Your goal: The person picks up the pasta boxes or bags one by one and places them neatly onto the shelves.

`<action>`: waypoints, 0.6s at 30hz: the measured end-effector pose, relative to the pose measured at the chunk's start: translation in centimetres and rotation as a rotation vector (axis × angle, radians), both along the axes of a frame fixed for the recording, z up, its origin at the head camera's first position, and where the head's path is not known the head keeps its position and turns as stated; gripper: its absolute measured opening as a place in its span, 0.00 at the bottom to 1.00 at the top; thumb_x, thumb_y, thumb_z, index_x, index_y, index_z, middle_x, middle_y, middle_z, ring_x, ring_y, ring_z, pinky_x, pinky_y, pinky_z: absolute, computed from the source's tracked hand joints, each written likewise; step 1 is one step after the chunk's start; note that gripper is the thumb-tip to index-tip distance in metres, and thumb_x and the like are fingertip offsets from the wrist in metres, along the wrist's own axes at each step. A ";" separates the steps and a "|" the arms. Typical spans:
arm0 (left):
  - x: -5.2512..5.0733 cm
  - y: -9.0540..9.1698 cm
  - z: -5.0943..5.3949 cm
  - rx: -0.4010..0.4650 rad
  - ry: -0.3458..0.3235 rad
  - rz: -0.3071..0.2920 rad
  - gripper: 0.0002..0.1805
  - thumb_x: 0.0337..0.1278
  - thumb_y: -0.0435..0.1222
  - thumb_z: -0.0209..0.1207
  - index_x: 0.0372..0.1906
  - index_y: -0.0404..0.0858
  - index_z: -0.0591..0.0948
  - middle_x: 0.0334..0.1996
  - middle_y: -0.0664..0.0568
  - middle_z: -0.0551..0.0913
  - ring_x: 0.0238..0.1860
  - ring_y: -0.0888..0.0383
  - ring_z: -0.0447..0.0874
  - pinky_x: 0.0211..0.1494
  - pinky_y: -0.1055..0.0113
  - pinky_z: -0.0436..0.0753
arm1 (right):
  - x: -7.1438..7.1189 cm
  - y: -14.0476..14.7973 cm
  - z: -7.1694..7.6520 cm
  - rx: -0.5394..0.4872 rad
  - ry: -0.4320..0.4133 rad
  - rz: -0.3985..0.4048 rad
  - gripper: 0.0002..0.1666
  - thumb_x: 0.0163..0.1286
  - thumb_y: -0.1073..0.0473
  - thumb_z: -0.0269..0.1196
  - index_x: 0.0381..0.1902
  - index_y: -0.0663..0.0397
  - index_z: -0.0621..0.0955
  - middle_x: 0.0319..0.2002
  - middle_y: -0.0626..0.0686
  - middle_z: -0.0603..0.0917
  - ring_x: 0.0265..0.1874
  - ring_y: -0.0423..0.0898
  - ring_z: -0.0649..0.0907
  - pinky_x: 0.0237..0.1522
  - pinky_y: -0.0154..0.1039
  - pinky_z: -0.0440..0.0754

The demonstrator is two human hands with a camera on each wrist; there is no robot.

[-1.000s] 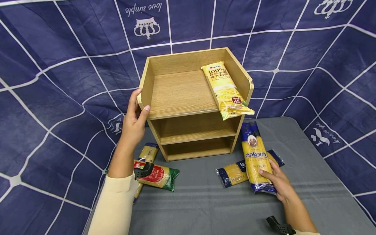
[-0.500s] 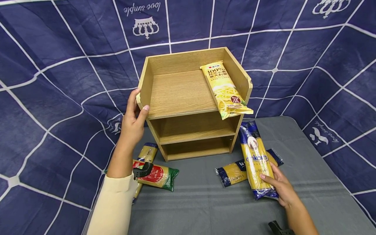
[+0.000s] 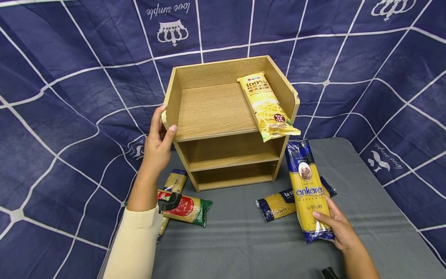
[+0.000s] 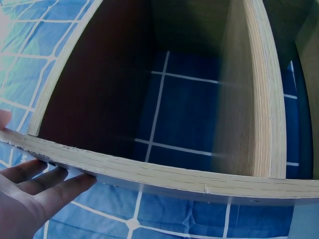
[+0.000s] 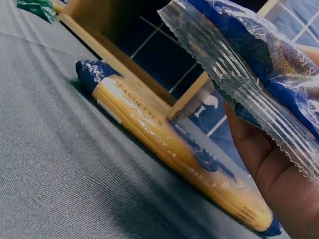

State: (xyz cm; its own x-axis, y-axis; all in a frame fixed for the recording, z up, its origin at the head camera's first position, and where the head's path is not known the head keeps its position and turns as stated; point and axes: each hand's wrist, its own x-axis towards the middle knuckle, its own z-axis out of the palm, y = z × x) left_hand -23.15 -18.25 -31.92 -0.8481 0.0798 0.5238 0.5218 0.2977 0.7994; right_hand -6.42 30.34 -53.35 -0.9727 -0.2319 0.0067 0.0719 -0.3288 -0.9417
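Note:
At the front left edge of a wooden shelf (image 3: 216, 134), my left hand (image 3: 158, 145) grips the side panel, thumb inside and fingers outside. In the left wrist view the fingers (image 4: 67, 191) lie along the panel's outer face. My right hand (image 3: 339, 228) holds a blue and yellow ankara spaghetti pack (image 3: 308, 193) near its lower end, thumb on the front. That pack is raised above a second spaghetti pack (image 3: 278, 206) on the table and partly hides it. On the shelf's top, by the right wall, lies a yellow pasta pack (image 3: 266, 104), its end jutting past the front edge.
Left of the shelf, a red and green pasta pack (image 3: 189, 209) lies across another yellow pack (image 3: 175, 181), partly behind the left forearm. The shelf has two lower compartments. A grey cloth (image 3: 237, 240) covers the table, and a blue gridded curtain (image 3: 223, 23) stands behind.
My right hand has moved slightly to the right and toward me with the ankara spaghetti pack, whose front now tilts more to view. The left hand keeps its grip on the shelf.

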 end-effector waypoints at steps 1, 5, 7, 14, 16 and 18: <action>0.0 0.0 0.0 0.002 0.000 -0.003 0.29 0.76 0.39 0.52 0.76 0.57 0.61 0.66 0.42 0.76 0.59 0.49 0.78 0.57 0.69 0.76 | 0.1 0.0 0.1 -0.010 0.005 0.001 0.40 0.76 0.75 0.46 0.71 0.23 0.63 0.53 0.41 0.86 0.43 0.42 0.89 0.42 0.39 0.87; -0.2 0.0 0.0 0.004 0.013 -0.009 0.29 0.76 0.39 0.52 0.76 0.56 0.61 0.65 0.39 0.76 0.58 0.48 0.78 0.56 0.70 0.77 | 0.5 0.1 0.6 -0.071 0.042 0.021 0.43 0.76 0.77 0.44 0.73 0.24 0.62 0.55 0.43 0.86 0.46 0.44 0.88 0.44 0.40 0.87; -0.3 0.0 0.0 0.007 0.018 -0.010 0.29 0.76 0.39 0.52 0.76 0.55 0.61 0.64 0.38 0.77 0.57 0.48 0.78 0.55 0.71 0.77 | 0.5 0.1 0.8 -0.106 0.060 0.035 0.44 0.75 0.77 0.43 0.75 0.25 0.62 0.56 0.44 0.85 0.47 0.45 0.88 0.44 0.41 0.87; -0.2 0.0 0.0 -0.007 0.013 0.001 0.29 0.76 0.39 0.52 0.76 0.56 0.61 0.64 0.41 0.77 0.57 0.49 0.79 0.55 0.72 0.76 | 0.8 0.4 1.2 -0.159 0.069 0.051 0.44 0.75 0.79 0.42 0.75 0.28 0.61 0.55 0.46 0.86 0.47 0.46 0.88 0.44 0.42 0.88; -0.2 0.0 0.0 -0.011 0.014 0.002 0.29 0.76 0.39 0.52 0.76 0.56 0.61 0.64 0.41 0.77 0.57 0.49 0.79 0.55 0.72 0.76 | 0.8 0.5 1.2 -0.175 0.075 0.059 0.44 0.74 0.79 0.41 0.76 0.29 0.61 0.55 0.47 0.86 0.46 0.46 0.89 0.44 0.43 0.88; -0.2 0.0 -0.1 -0.010 0.014 0.002 0.29 0.76 0.40 0.52 0.76 0.57 0.61 0.64 0.40 0.77 0.57 0.49 0.79 0.55 0.72 0.76 | 0.9 0.5 1.3 -0.187 0.082 0.063 0.44 0.74 0.79 0.41 0.76 0.29 0.61 0.54 0.48 0.86 0.46 0.47 0.89 0.43 0.42 0.88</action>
State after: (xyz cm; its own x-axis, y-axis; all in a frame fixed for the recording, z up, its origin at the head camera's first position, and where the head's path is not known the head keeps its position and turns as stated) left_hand -23.34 -18.24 -31.99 -0.8407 0.0837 0.5350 0.5325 0.3071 0.7888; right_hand -5.53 30.88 -52.06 -0.9509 -0.2790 0.1341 0.0232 -0.4961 -0.8680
